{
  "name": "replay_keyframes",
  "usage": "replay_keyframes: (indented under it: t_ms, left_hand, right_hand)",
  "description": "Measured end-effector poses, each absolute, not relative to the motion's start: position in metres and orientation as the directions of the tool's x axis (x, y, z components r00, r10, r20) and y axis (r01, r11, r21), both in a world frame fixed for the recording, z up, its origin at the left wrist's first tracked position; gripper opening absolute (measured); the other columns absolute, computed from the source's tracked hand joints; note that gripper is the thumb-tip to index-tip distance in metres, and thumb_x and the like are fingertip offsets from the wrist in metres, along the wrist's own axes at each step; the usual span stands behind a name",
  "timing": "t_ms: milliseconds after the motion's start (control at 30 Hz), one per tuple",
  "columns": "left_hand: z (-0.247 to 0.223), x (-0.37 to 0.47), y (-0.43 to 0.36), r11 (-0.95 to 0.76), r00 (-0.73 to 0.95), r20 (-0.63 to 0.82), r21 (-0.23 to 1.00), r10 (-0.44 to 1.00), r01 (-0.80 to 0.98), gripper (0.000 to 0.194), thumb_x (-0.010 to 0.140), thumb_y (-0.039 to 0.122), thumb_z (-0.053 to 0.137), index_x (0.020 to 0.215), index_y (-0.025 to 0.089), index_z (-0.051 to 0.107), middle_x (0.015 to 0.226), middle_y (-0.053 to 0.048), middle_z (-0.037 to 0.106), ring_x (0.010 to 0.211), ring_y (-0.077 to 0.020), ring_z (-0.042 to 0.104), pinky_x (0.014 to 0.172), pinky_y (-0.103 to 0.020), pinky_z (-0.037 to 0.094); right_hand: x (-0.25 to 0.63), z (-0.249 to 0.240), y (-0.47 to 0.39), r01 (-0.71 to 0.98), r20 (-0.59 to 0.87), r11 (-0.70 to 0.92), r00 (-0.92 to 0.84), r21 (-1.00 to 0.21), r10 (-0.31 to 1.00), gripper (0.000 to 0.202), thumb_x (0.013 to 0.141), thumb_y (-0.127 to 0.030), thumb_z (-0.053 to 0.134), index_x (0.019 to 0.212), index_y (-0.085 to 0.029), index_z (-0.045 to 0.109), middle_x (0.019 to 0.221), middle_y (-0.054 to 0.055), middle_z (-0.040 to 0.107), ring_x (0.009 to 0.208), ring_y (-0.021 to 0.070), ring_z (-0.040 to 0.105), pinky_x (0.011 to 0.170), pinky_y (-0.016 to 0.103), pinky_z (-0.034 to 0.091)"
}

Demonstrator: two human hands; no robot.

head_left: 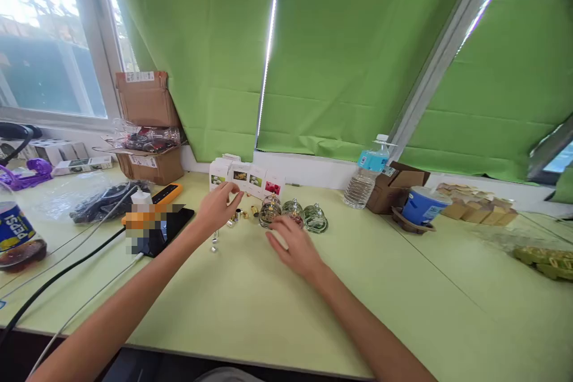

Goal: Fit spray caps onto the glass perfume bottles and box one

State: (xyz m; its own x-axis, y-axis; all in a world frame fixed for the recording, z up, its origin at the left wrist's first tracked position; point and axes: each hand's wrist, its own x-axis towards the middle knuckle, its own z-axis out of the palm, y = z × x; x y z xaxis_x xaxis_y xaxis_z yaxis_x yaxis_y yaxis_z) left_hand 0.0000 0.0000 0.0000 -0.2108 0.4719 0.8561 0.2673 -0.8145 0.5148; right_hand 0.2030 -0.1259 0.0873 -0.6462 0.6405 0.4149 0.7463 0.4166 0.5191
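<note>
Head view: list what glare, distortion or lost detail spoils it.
Head view: daylight burns out the upper part of the window and the slits beside the green blinds; head view: wide-angle stretch slants the window frames; head view: a mosaic patch hides detail near the orange power strip; head view: the glass domes are too small for fine detail.

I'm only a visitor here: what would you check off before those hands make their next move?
1. Glass jars upright: ok, all three stand.
2. Right hand touching the leftmost jar: cannot tell; its fingertips overlap it in this view.
3. Left hand empty: cannot tell; the fingers are curled.
4. Small metal pieces gathered together: not ok, they lie scattered.
5. Water bottle and blue cup away from both hands: ok, right of the jars.
</note>
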Motion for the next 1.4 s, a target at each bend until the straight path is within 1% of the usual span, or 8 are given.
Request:
replay_keyframes:
  t_ms: [133,267,433,533,733,833,1100,1400]
  left_hand:
    - [-0.027,0.007,0.020,-0.725,-0.232,0.801,0.598,0.551,0.343,0.026,0.094,0.043,0.045,0.086,0.022,0.058,0.093,-0.004,0.066,0.068,-0.0169,0.057,0.060,-0.028,0.034]
    - [-0.046,0.009,0.034,-0.725,-0.232,0.803,0.596,0.549,0.346,0.029,0.095,0.044,0.043,0.083,0.022,0.058,0.088,-0.004,0.066,0.073,-0.0189,0.059,0.061,-0.027,0.034]
    - [-0.062,0.007,0.046,-0.712,-0.247,0.779,0.627,0.576,0.316,0.034,0.096,0.045,0.040,0.080,0.022,0.058,0.085,-0.004,0.065,0.071,-0.0179,0.058,0.062,-0.027,0.035]
    - [-0.066,0.009,0.050,-0.702,-0.235,0.771,0.636,0.592,0.321,0.035,0.096,0.046,0.038,0.080,0.021,0.058,0.084,-0.004,0.065,0.069,-0.0175,0.057,0.062,-0.027,0.035]
    - [-0.060,0.013,0.042,-0.724,-0.190,0.787,0.616,0.587,0.312,0.035,0.097,0.044,0.038,0.080,0.021,0.058,0.085,-0.004,0.065,0.069,-0.0175,0.057,0.062,-0.028,0.034]
    - [-0.053,0.013,0.033,-0.739,-0.181,0.799,0.600,0.574,0.305,0.035,0.098,0.044,0.037,0.081,0.021,0.057,0.086,-0.004,0.065,0.069,-0.0173,0.056,0.062,-0.028,0.034]
    - [-0.046,0.017,0.015,-0.801,-0.132,0.852,0.522,0.507,0.293,0.026,0.096,0.036,0.041,0.084,0.021,0.058,0.087,-0.005,0.063,0.075,-0.0185,0.057,0.064,-0.029,0.037]
    - [-0.045,0.029,0.011,-0.874,-0.024,0.895,0.440,0.445,0.206,0.020,0.093,0.031,0.045,0.084,0.021,0.059,0.088,-0.007,0.062,0.084,-0.0214,0.057,0.073,-0.031,0.044]
  right_hand:
    - [0.192,0.054,-0.123,0.698,0.235,0.533,-0.686,0.479,0.688,0.024,0.096,-0.034,0.048,0.113,-0.020,0.058,0.112,0.009,0.057,0.100,0.0201,0.057,0.087,0.033,0.048]
    - [0.173,0.031,-0.119,0.650,0.135,0.585,-0.717,0.485,0.684,0.023,0.094,-0.037,0.052,0.109,-0.021,0.059,0.109,0.007,0.059,0.099,0.0210,0.058,0.087,0.034,0.048]
    - [0.141,0.001,-0.095,0.788,0.235,0.515,-0.601,0.338,0.764,0.041,0.091,-0.047,0.056,0.123,-0.022,0.051,0.113,0.008,0.058,0.100,0.0229,0.059,0.085,0.036,0.050]
    - [0.130,-0.011,-0.079,0.822,0.250,0.474,-0.554,0.317,0.794,0.047,0.088,-0.051,0.060,0.120,-0.019,0.050,0.112,0.010,0.058,0.099,0.0258,0.060,0.081,0.038,0.051]
    - [0.134,-0.012,-0.072,0.788,0.240,0.497,-0.595,0.363,0.767,0.025,0.093,-0.035,0.056,0.113,-0.021,0.054,0.105,0.007,0.059,0.088,0.0215,0.061,0.073,0.034,0.050]
    - [0.133,-0.011,-0.070,0.777,0.219,0.507,-0.605,0.373,0.765,0.016,0.094,-0.035,0.055,0.100,-0.021,0.059,0.100,0.006,0.057,0.083,0.0193,0.060,0.072,0.032,0.049]
    - [0.146,0.004,-0.065,0.764,0.180,0.577,-0.636,0.289,0.751,0.011,0.095,-0.026,0.055,0.095,-0.018,0.062,0.097,0.005,0.059,0.087,0.0162,0.059,0.080,0.029,0.048]
    - [0.173,0.029,-0.057,0.810,0.312,0.555,-0.586,0.192,0.747,0.012,0.093,-0.017,0.053,0.090,-0.015,0.064,0.086,0.004,0.061,0.080,0.0145,0.056,0.075,0.026,0.045]
